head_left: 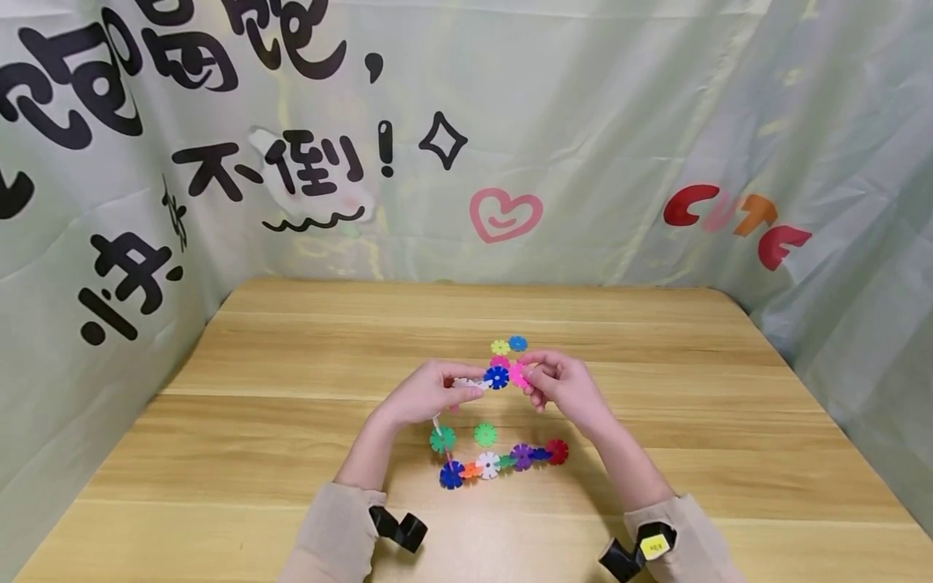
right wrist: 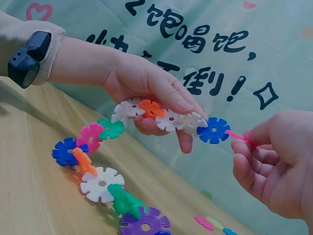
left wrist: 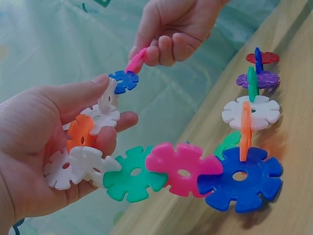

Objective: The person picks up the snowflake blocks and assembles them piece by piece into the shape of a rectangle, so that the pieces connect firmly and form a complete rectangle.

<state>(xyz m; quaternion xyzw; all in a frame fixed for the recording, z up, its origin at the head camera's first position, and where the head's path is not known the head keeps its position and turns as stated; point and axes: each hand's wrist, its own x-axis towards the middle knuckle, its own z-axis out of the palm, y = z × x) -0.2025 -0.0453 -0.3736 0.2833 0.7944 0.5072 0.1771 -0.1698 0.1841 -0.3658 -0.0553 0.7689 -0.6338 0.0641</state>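
Note:
A chain of slotted plastic flower discs curves from my left hand (head_left: 426, 394) down to the table. The left hand grips its raised stretch: in the left wrist view white discs (left wrist: 59, 169) and an orange disc (left wrist: 81, 131) lie between thumb and fingers. Past the fingertips, a blue disc (right wrist: 213, 130) forms the raised end. My right hand (head_left: 567, 390) pinches a pink disc (right wrist: 240, 138) between thumb and forefinger, its edge meeting the blue one's rim. Lower down, a green disc (left wrist: 135, 174), another pink disc (left wrist: 183, 169) and a dark blue disc (left wrist: 239, 179) continue the chain.
The chain's far end on the wooden table (head_left: 291, 518) runs right through a purple disc (head_left: 521, 457) to a red disc (head_left: 557, 452). A loose green disc (head_left: 485, 435) lies inside the curve. Beyond the hands are loose yellow (head_left: 500, 346), blue (head_left: 518, 343) and pink discs (head_left: 500, 361).

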